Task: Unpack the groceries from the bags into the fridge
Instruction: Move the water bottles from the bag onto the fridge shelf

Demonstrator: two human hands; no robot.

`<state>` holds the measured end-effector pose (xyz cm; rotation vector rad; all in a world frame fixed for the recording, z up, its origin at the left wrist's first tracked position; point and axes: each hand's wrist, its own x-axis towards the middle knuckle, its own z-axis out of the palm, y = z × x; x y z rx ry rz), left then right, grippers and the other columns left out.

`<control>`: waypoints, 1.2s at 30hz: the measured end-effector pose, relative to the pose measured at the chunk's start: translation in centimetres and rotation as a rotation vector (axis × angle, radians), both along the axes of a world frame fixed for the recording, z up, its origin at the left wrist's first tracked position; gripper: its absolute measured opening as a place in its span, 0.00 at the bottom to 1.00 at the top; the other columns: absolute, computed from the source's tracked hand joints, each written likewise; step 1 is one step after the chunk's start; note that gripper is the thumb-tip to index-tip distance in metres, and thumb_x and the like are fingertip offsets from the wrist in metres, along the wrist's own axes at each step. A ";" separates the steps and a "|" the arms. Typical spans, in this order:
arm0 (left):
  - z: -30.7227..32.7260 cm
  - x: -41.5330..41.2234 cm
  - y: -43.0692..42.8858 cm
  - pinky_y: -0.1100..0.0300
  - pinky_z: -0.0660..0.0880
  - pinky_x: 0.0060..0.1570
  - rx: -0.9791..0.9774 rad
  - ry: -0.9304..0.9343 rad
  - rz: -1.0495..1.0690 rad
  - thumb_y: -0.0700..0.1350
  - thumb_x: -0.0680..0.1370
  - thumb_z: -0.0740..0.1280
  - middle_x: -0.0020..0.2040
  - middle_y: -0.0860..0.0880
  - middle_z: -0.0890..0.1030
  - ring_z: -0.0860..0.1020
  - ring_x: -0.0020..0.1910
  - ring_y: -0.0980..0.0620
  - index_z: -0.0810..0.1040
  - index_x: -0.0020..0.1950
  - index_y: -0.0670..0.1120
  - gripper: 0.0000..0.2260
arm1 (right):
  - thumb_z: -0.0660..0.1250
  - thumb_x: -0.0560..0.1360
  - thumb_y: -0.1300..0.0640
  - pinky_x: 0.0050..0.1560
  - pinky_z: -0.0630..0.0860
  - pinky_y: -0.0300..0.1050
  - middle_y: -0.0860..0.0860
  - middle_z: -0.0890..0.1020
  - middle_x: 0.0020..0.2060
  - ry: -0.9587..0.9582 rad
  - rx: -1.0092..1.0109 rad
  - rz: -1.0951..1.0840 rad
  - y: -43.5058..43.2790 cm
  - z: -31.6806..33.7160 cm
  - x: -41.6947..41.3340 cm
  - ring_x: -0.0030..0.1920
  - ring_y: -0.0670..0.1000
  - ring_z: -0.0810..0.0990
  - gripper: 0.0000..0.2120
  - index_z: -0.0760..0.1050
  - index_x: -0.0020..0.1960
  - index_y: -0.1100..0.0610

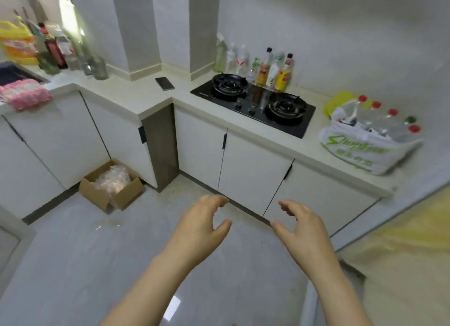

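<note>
A white shopping bag (360, 153) with green lettering lies on the counter at the right, holding several clear bottles (387, 121) with red caps and one green cap. A yellow item (337, 101) sits just behind the bag. My left hand (204, 226) and my right hand (302, 230) hover side by side over the floor in front of the cabinets, fingers loosely curled, holding nothing. Both are well below and left of the bag. No fridge is clearly in view.
A black two-burner stove (255, 104) sits on the counter (155, 101), with sauce bottles (267, 70) behind it and a phone (165, 83) to its left. An open cardboard box (112, 187) stands on the floor by the corner. A pink towel (24, 94) and more bottles sit far left.
</note>
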<state>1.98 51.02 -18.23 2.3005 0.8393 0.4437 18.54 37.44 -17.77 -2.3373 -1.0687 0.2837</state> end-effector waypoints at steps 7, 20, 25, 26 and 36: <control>1.9 8.5 1.0 0.70 0.66 0.55 0.063 -0.051 -0.112 0.50 0.78 0.65 0.60 0.58 0.74 0.72 0.57 0.61 0.71 0.66 0.52 0.17 | 0.69 0.74 0.55 0.59 0.66 0.36 0.48 0.78 0.58 -0.020 0.118 -0.130 -0.6 1.5 7.2 0.60 0.46 0.75 0.20 0.74 0.66 0.53; 4.0 25.2 2.3 0.67 0.70 0.58 0.102 -0.127 -0.209 0.50 0.78 0.65 0.58 0.61 0.73 0.72 0.56 0.63 0.71 0.67 0.53 0.17 | 0.71 0.72 0.55 0.59 0.69 0.37 0.47 0.79 0.57 -0.065 0.191 -0.256 -0.8 2.7 22.3 0.58 0.47 0.77 0.20 0.76 0.63 0.52; 4.1 31.4 4.3 0.67 0.70 0.57 0.085 -0.144 -0.269 0.49 0.77 0.66 0.58 0.61 0.74 0.72 0.55 0.63 0.72 0.66 0.53 0.17 | 0.72 0.72 0.57 0.58 0.68 0.37 0.45 0.78 0.54 -0.071 0.217 -0.320 0.2 2.6 27.2 0.57 0.46 0.77 0.20 0.76 0.63 0.53; 4.1 32.7 4.9 0.67 0.70 0.57 0.084 -0.148 -0.285 0.49 0.77 0.66 0.58 0.60 0.74 0.72 0.55 0.63 0.72 0.65 0.53 0.17 | 0.72 0.71 0.57 0.58 0.68 0.37 0.44 0.77 0.53 -0.077 0.223 -0.333 0.6 2.6 28.2 0.56 0.46 0.77 0.20 0.76 0.63 0.53; 5.4 44.2 11.8 0.66 0.70 0.57 0.054 -0.186 -0.441 0.48 0.76 0.67 0.58 0.58 0.74 0.73 0.54 0.62 0.73 0.65 0.52 0.17 | 0.73 0.71 0.56 0.61 0.72 0.44 0.48 0.80 0.56 -0.100 0.216 -0.494 6.2 3.8 36.9 0.58 0.49 0.78 0.19 0.77 0.62 0.54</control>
